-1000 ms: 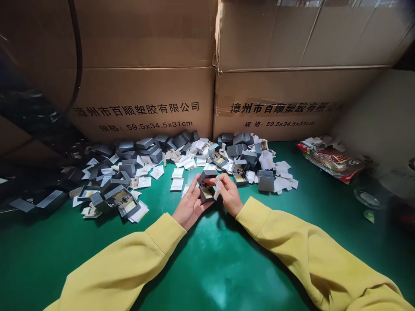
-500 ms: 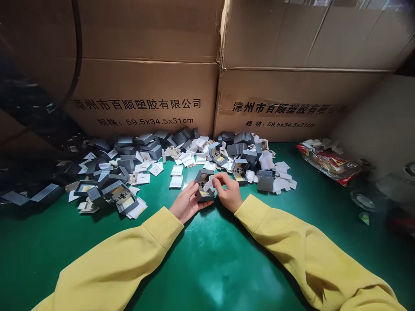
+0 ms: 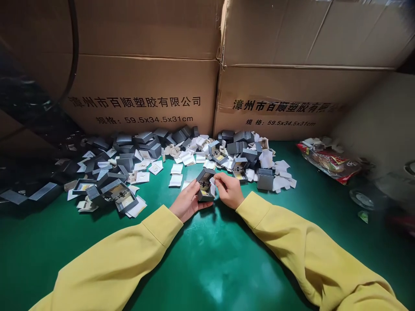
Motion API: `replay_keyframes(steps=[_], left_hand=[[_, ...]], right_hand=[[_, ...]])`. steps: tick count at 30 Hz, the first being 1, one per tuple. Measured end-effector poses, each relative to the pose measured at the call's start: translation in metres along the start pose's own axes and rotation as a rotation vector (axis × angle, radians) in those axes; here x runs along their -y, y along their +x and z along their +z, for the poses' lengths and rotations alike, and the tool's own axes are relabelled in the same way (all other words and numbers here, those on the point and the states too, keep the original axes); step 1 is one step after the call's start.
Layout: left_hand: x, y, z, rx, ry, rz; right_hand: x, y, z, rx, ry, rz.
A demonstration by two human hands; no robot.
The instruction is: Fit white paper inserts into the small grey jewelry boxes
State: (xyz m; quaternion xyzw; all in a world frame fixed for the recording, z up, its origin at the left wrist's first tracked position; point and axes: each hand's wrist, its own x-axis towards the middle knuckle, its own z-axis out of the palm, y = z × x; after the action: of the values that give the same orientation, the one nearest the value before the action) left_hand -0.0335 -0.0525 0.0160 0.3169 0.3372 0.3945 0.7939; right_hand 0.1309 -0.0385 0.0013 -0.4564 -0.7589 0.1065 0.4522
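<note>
My left hand [image 3: 187,201] is closed round a small open dark grey box [image 3: 204,190], tilted above the green table [image 3: 207,263]. Inside the box a black pattern and some yellow show. At the box's right side, my right hand [image 3: 229,190] pinches a small white paper [image 3: 212,186] between thumb and forefinger. Behind the hands, folded white papers [image 3: 176,175] lie on the table. An open grey box [image 3: 240,169] rests just behind my right hand, and another open box [image 3: 121,195] lies to the left.
Two large cardboard cartons [image 3: 139,86] stand along the back. Heaps of grey boxes [image 3: 144,138] and white slips [image 3: 283,175] spread before them. A red plastic packet [image 3: 329,163] and a clear round lid [image 3: 362,198] lie at the right.
My right hand has moved slightly right, and the white paper has shifted from inside the box to its right edge, uncovering more of the inside.
</note>
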Motion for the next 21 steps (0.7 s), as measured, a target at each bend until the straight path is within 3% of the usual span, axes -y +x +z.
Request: replay_keyframes(steps=[5, 9, 14, 21], left_hand=[[0.0012, 0.0005, 0.0006, 0.014, 0.030, 0.000], [0.0014, 0.0010, 0.0009, 0.010, 0.049, -0.009], [0.0020, 0.0010, 0.0011, 0.013, 0.059, -0.006], [0.0039, 0.0017, -0.0005, -0.005, 0.050, 0.030]], right_hand=[[-0.0061, 0.0006, 0.0057, 0.059, -0.318, -0.180], [-0.0074, 0.0044, 0.0044, 0.010, -0.508, -0.352], [-0.0057, 0.0087, -0.0001, -0.086, -0.627, -0.516], [-0.0059, 0.0071, 0.0002, -0.160, -0.632, -0.568]])
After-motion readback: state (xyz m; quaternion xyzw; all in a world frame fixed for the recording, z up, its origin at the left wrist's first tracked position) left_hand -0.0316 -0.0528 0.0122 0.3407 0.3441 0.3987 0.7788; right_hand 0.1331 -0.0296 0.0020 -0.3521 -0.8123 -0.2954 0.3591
